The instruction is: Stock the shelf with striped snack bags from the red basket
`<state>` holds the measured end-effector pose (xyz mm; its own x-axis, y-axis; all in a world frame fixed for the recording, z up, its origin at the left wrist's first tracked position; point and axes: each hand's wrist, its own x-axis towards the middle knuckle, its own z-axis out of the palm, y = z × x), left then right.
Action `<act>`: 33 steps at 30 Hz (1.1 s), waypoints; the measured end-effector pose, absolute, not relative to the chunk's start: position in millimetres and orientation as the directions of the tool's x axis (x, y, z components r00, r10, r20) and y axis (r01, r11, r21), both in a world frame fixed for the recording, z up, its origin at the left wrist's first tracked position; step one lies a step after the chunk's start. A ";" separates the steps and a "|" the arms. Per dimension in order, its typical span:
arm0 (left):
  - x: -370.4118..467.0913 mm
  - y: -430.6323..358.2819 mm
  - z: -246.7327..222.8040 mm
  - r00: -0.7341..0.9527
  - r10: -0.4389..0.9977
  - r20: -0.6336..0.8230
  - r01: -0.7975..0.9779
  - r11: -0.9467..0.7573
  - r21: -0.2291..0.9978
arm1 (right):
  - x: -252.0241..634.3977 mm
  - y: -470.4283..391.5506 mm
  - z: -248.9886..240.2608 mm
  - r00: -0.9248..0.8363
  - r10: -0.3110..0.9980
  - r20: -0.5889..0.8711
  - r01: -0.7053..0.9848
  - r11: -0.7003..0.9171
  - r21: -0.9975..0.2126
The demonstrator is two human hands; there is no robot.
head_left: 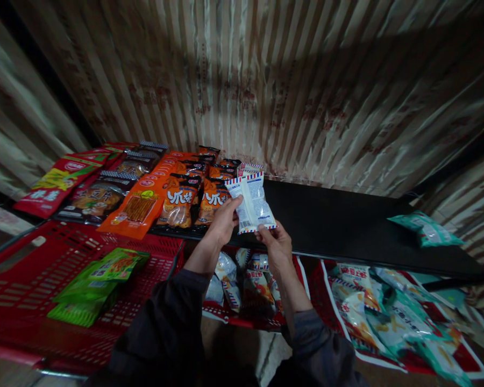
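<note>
A white snack bag (250, 204) with red and blue striped ends shows its printed back. My left hand (226, 219) grips its left edge, thumb on top. At the bag's lower right corner, my right hand (275, 242) pinches the striped end. The bag is over the front part of the black shelf (326, 215), just right of the orange and black snack bags (179, 201). Behind it, another striped bag (250, 169) is partly hidden.
Left on the shelf are orange stick packs (139, 207), dark packs (99, 198) and red packs (64, 180). A teal bag (427, 228) lies far right. Below stand a red basket (153, 247) with green packs (99, 279), and further baskets holding white bags (256, 287) and teal bags (403, 317).
</note>
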<state>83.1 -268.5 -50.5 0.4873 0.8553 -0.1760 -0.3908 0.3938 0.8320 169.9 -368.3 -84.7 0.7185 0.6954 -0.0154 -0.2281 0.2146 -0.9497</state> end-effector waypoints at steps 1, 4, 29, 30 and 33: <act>82.3 -268.3 -50.2 0.490 0.854 -0.175 -0.384 0.392 0.836 | 170.0 -368.7 -84.5 0.715 0.699 -0.017 -0.227 0.209 -0.951; 80.5 -268.2 -49.0 0.495 0.851 -0.174 -0.379 0.392 0.838 | 170.3 -369.6 -85.0 0.715 0.699 -0.001 -0.199 0.203 -0.959; 79.7 -275.1 -39.6 0.442 0.890 -0.111 -0.336 0.279 0.900 | 173.3 -378.9 -94.6 0.265 0.595 0.758 0.936 0.029 -0.350; 79.7 -275.1 -39.1 0.437 0.892 -0.111 -0.335 0.276 0.901 | 172.9 -378.6 -94.8 0.263 0.598 0.757 0.932 0.043 -0.359; 79.5 -275.2 -38.4 0.428 0.897 -0.110 -0.331 0.269 0.904 | 171.5 -378.7 -93.8 0.252 0.611 0.750 0.924 0.079 -0.375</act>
